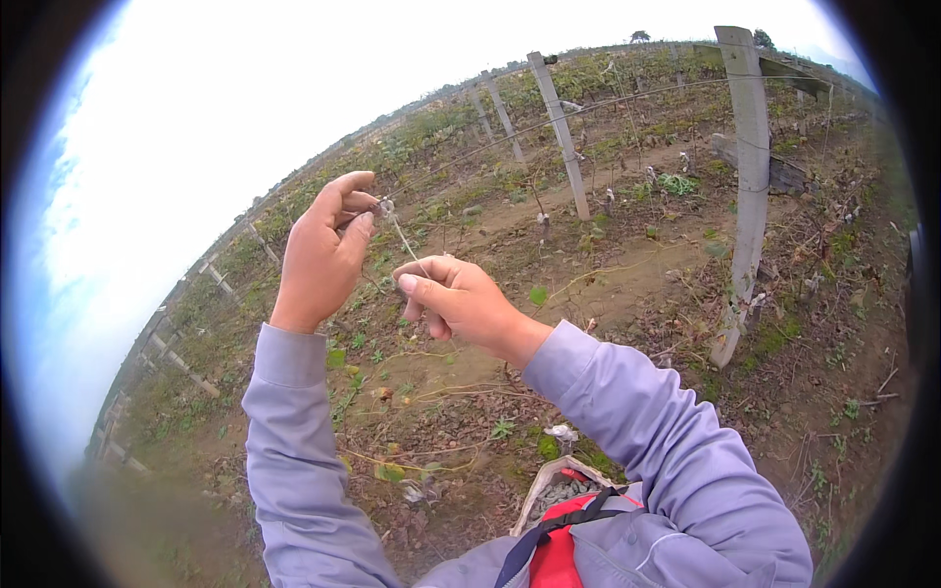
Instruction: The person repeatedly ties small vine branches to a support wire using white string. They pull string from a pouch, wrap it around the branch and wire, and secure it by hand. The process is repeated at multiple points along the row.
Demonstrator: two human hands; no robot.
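My left hand (323, 250) is raised at centre left, its thumb and fingertips closed on the trellis wire (431, 174). At those fingertips a small pale knot or loop of string (386, 207) sits by the wire. A thin whitish string (404, 238) runs from there down to my right hand (470, 306). My right hand is lower and to the right, pinching the string between thumb and forefinger, with the other fingers curled. Whether the string is tied round the wire is too small to tell.
A grey post (750, 186) stands close on the right, with a thinner post (561, 132) beyond it. Wires run between the posts. Dry stems and low weeds cover the brown soil. At my waist hangs an open pouch (537, 482) holding grey pieces.
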